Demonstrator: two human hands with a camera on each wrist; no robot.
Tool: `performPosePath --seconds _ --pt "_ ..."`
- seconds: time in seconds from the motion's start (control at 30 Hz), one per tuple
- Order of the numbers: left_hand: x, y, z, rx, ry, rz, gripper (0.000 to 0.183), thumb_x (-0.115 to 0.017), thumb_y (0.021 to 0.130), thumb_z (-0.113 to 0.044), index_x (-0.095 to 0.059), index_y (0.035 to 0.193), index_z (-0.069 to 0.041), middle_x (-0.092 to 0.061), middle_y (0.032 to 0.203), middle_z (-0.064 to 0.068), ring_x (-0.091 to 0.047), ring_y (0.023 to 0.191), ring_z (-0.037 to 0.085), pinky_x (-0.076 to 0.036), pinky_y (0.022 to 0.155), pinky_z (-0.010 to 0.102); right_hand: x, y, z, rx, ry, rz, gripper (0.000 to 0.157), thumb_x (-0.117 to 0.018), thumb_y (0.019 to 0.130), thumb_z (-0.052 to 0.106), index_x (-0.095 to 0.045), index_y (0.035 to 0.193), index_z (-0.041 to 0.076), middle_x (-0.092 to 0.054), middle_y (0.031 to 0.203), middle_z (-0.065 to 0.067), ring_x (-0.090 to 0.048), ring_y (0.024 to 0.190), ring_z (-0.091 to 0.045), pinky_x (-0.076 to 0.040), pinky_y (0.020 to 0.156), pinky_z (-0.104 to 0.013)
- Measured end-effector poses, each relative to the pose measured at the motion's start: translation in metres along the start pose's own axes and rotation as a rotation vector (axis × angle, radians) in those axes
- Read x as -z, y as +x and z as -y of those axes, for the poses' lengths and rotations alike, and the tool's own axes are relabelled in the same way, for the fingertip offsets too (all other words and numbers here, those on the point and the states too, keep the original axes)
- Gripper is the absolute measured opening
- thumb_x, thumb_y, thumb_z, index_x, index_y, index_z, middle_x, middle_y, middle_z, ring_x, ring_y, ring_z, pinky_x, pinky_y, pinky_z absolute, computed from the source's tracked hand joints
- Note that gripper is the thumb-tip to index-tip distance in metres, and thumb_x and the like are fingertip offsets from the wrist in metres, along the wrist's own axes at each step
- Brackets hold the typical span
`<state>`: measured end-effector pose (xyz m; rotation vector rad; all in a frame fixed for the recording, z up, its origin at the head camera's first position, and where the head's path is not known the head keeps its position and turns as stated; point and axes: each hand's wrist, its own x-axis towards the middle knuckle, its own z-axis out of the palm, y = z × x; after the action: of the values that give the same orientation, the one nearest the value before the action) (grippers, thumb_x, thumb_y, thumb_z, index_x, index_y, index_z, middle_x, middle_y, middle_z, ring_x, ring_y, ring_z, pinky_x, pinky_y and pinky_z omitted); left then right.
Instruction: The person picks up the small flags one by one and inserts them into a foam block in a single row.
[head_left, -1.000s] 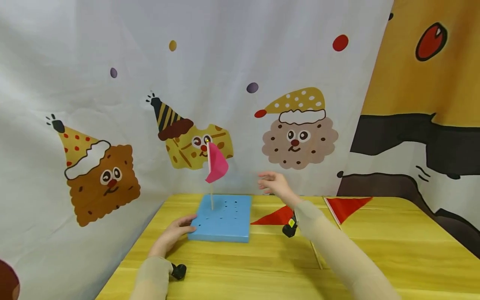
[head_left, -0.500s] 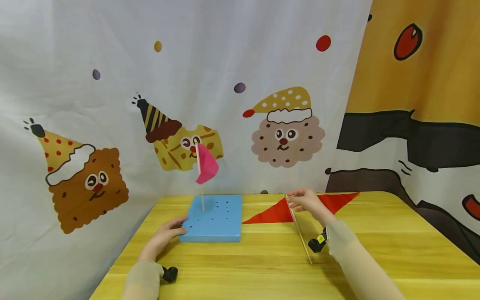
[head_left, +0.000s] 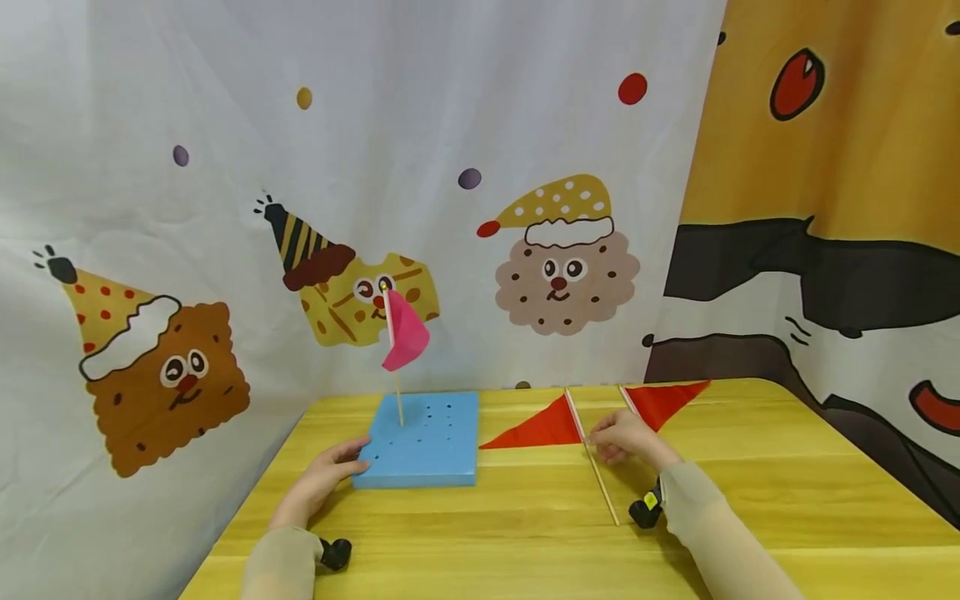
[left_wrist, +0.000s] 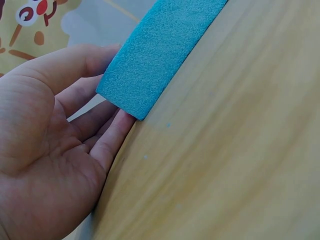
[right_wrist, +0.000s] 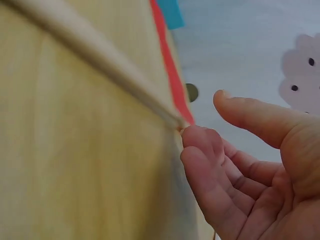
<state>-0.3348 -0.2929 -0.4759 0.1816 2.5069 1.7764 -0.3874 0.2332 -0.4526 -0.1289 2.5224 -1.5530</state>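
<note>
In the head view, a blue foam block (head_left: pixel 431 454) with small holes lies on the table. A pink flag (head_left: pixel 407 331) stands upright on a stick in it. My left hand (head_left: pixel 322 479) holds the block's left edge, thumb at the top edge and fingers at the side; the left wrist view shows its corner between the digits. To the right lies a red triangular flag (head_left: pixel 536 427) on a wooden stick (right_wrist: pixel 115 62). My right hand (head_left: pixel 626 437) is at this stick, fingertips touching or very near it, thumb apart from the fingers in the right wrist view.
A second red flag (head_left: pixel 666 403) lies behind the right hand, its stick partly hidden by that hand. The wooden table (head_left: pixel 480 546) ends at a printed cloth (head_left: pixel 465 100) hanging behind. Small black devices (head_left: pixel 336 553) sit at both wrists.
My right hand has moved from near the block to the right and down to the nearer red flag's stick. The left hand stays on the block. The head view has shifted right.
</note>
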Motion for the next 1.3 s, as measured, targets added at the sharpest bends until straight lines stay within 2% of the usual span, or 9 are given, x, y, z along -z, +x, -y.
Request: performPosePath --seconds 0.2,0.53,0.8,1.13,1.3 --pt "-0.001 -0.003 0.001 -0.005 0.002 0.008 0.061 -0.068 0.092 -0.018 -0.043 0.146 -0.002 -0.034 0.149 0.026 -0.029 0.137 0.043 -0.026 0.109 0.059 -0.007 -0.001 0.000 -0.048 -0.117 -0.017 0.021 -0.079 0.079 0.013 -0.066 0.084 -0.002 -0.061 0.064 -0.010 -0.060 0.050 -0.017 -0.056 0.051 -0.033" --pt "0.000 -0.001 -0.004 -0.011 -0.012 0.008 0.061 -0.068 0.092 -0.016 -0.043 0.146 -0.002 -0.033 0.150 0.026 -0.027 0.138 0.043 -0.026 0.109 0.058 -0.016 0.006 0.000 -0.072 -0.217 -0.073 0.031 -0.085 0.073 0.013 -0.058 0.060 0.005 -0.052 0.052 -0.004 -0.050 0.042 -0.015 -0.051 0.044 -0.031" --pt "0.000 0.001 -0.002 -0.003 -0.007 -0.002 0.061 -0.068 0.092 -0.017 -0.043 0.145 -0.001 -0.035 0.149 0.025 -0.029 0.137 0.043 -0.026 0.109 0.058 -0.018 0.007 0.001 -0.077 -0.230 -0.090 0.028 -0.082 0.075 0.011 -0.058 0.062 0.004 -0.052 0.054 -0.005 -0.050 0.042 -0.015 -0.052 0.045 -0.030" --pt "-0.001 0.000 0.000 -0.006 -0.016 -0.003 0.060 -0.068 0.092 -0.016 -0.044 0.145 -0.001 -0.035 0.149 0.025 -0.030 0.136 0.043 -0.027 0.109 0.057 -0.011 0.001 0.005 -0.080 -0.140 -0.068 0.023 -0.078 0.076 0.008 -0.059 0.063 0.003 -0.054 0.057 -0.006 -0.052 0.042 -0.014 -0.053 0.045 -0.030" --pt "-0.001 -0.001 -0.001 -0.003 -0.021 0.001 0.061 -0.068 0.092 -0.015 -0.043 0.145 -0.001 -0.034 0.149 0.026 -0.029 0.137 0.043 -0.028 0.109 0.057 -0.008 0.000 0.005 -0.100 -0.097 -0.038 0.016 -0.076 0.079 0.008 -0.063 0.076 -0.001 -0.056 0.062 -0.008 -0.055 0.046 -0.015 -0.054 0.048 -0.030"
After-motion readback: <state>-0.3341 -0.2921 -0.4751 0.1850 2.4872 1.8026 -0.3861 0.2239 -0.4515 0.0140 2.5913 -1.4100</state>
